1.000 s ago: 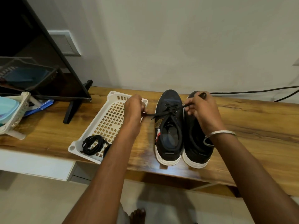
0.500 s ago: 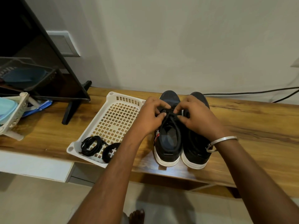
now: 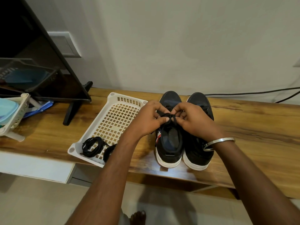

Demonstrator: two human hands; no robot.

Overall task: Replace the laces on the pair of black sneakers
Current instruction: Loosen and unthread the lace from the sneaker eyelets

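Head view: the lace [image 3: 168, 116] of the left shoe [image 3: 168, 140] is pinched by the left hand [image 3: 150, 120] and right hand [image 3: 194, 121], seemingly tying it. The right shoe [image 3: 198, 143] at 3 o'clock seems unlaced; spare laces [image 3: 92, 146] lie in the tray [image 3: 112, 101] at 9 o'clock.

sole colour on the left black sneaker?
White sole on the left black sneaker, clearest at the heel in the head view.
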